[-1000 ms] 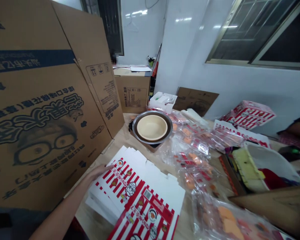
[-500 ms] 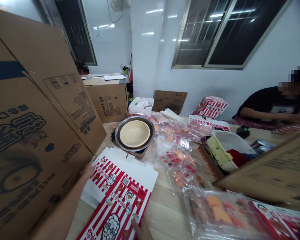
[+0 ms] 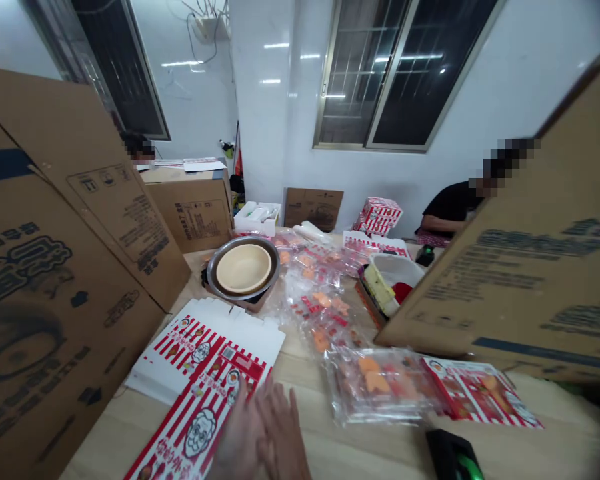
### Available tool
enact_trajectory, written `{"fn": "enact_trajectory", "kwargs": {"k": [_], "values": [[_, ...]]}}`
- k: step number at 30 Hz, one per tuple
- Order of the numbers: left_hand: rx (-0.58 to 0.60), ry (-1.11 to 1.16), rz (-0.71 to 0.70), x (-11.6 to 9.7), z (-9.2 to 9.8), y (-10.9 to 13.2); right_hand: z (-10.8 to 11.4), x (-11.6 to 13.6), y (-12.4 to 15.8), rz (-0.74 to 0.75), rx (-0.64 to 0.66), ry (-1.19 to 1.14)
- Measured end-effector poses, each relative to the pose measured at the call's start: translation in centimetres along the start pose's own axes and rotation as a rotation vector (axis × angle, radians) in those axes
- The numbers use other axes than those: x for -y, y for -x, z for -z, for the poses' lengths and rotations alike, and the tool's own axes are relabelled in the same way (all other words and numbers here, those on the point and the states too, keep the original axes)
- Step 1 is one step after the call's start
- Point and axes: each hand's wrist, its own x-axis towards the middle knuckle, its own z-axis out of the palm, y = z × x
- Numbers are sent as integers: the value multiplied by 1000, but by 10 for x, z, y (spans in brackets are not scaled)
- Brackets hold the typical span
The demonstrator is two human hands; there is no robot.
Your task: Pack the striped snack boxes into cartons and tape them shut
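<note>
Flat red-and-white striped cartons (image 3: 200,427) with a bearded face print lie stacked on the wooden table. My left hand (image 3: 240,433) is over the right edge of the top carton, its fingers stretched and slightly blurred. Close against it, to the right, is my right hand (image 3: 283,427), fingers extended and spread, with nothing seen in it. The two hands overlap at the carton's edge. To their right lies a clear plastic pack (image 3: 380,387) with orange and red pieces inside, beside a striped printed packet (image 3: 480,393).
Large cardboard boxes stand at left (image 3: 80,267) and right (image 3: 520,267). A cream bowl (image 3: 243,268) sits in a metal basin. More plastic packs (image 3: 325,313) cover the middle. A black device (image 3: 453,457) lies in front. Two people are behind.
My left hand has moved from the cartons' far left edge to their right side, beside my right hand. The view has turned right, showing more of the right box and the black device.
</note>
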Motion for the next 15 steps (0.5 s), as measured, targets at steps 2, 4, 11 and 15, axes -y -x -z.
{"fn": "enact_trajectory", "kwargs": {"k": [2, 4, 11, 15], "values": [[27, 120, -130, -28, -12, 27, 30, -11, 22, -331, -169, -144], [8, 72, -266, -42, -31, 50, 54, -16, 45, -556, -265, -243], [276, -538, -385, 95, -160, 71, 146, 47, 123, -591, -306, -910], [547, -372, -141, 185, -187, 87, 257, 77, 198, -460, -617, -820]]}}
